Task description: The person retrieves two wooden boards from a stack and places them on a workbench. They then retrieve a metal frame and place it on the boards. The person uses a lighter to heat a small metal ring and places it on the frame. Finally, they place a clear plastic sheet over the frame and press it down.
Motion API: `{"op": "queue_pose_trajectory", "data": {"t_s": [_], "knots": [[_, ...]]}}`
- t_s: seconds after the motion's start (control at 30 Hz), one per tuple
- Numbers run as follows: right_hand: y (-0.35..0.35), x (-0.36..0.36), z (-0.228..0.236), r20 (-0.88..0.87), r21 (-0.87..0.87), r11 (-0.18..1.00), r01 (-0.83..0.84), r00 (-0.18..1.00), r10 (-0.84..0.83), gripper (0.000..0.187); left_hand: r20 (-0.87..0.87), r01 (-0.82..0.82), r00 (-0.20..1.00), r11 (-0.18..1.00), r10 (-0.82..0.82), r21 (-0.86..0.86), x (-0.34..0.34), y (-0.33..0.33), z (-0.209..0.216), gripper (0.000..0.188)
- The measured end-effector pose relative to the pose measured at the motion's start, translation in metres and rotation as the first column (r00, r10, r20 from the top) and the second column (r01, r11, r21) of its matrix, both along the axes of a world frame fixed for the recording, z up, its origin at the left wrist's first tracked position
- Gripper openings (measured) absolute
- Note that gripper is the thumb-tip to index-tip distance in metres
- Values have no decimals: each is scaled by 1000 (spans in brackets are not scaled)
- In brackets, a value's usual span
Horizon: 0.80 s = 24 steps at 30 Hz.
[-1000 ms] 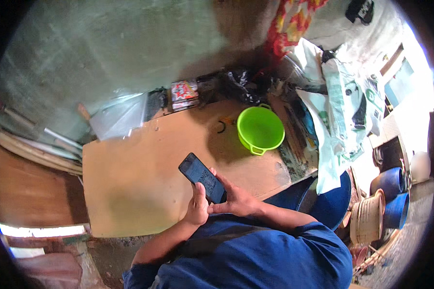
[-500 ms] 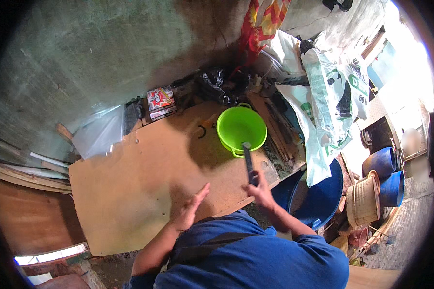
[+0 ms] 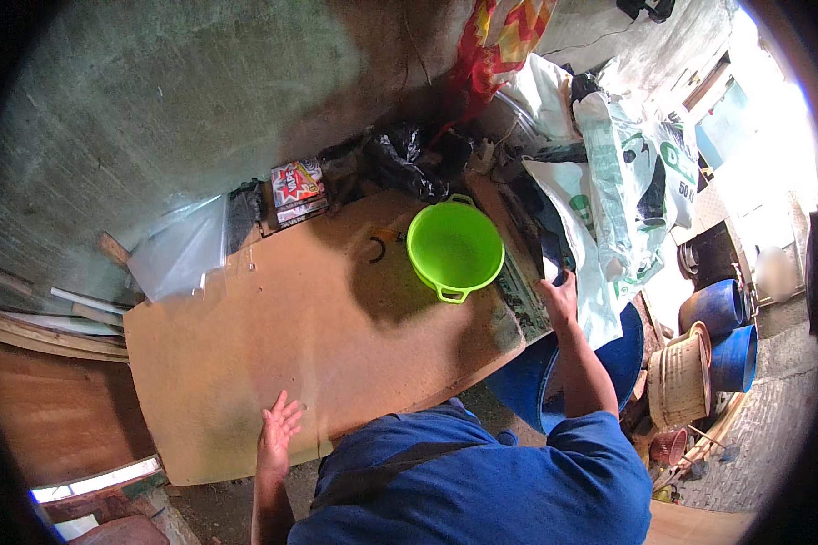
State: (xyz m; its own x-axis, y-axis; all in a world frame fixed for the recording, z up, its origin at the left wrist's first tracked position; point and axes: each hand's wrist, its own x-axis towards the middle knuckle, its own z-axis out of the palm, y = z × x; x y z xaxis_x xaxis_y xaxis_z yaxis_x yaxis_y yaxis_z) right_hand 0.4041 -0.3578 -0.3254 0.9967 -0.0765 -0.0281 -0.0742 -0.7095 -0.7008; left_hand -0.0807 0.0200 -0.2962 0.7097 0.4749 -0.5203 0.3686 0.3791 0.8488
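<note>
Phone (image 3: 551,259), at the right of the scene, just off the right end of the tan board (image 3: 232,391). Handling, judged: light, stiff, flat; probably smooth enough to slip, glass face fragile if dropped; best hold along both long edges, fingers clear of the face. Appearance: slim, seen narrow, dark at the far end with a pale patch nearer the fingers; foreshortened and small, so whether the patch is screen glare cannot be settled. Left to right: clear plastic sheet (image 3: 184,252) leans against the wall at far left; left hand (image 3: 280,434), near left, by the near edge of the board, fingers spread, released, grasping nothing. Printed box (image 3: 298,189) stands beyond the far edge; black curved piece (image 3: 377,249) lies on the board, left of the lime-green basin (image 3: 456,245), which has two loop handles. Black plastic bag (image 3: 407,163) sits behind. Right hand (image 3: 561,298) grasps the phone's near end, arm extended past the basin. White-and-green sacks (image 3: 606,173) hang just beside it on the right; below that forearm, blue tub (image 3: 628,352); farther right, whitish bucket (image 3: 679,381) and blue barrel (image 3: 734,358).
</note>
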Motion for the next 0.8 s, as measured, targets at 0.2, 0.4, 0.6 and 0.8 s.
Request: {"op": "queue_pose_trajectory", "data": {"t_s": [0.2,0.4,0.6,0.8], "knots": [[6,28,15,-35,-250,967,40,998,-50,85,-44,-42,998,998,40,-48,-14,-9,-14,84],[-7,64,0,-31,-366,928,70,996,-88,82,-66,-59,996,996,54,-73,-16,-15,-16,83],[-8,76,3,-35,-387,919,78,994,-99,87,-78,-79,994,992,71,-103,-22,-21,-21,82],[-29,105,-18,-157,-411,912,15,984,-87,67,-128,-92,989,989,78,-112,-26,-26,-23,83]]}}
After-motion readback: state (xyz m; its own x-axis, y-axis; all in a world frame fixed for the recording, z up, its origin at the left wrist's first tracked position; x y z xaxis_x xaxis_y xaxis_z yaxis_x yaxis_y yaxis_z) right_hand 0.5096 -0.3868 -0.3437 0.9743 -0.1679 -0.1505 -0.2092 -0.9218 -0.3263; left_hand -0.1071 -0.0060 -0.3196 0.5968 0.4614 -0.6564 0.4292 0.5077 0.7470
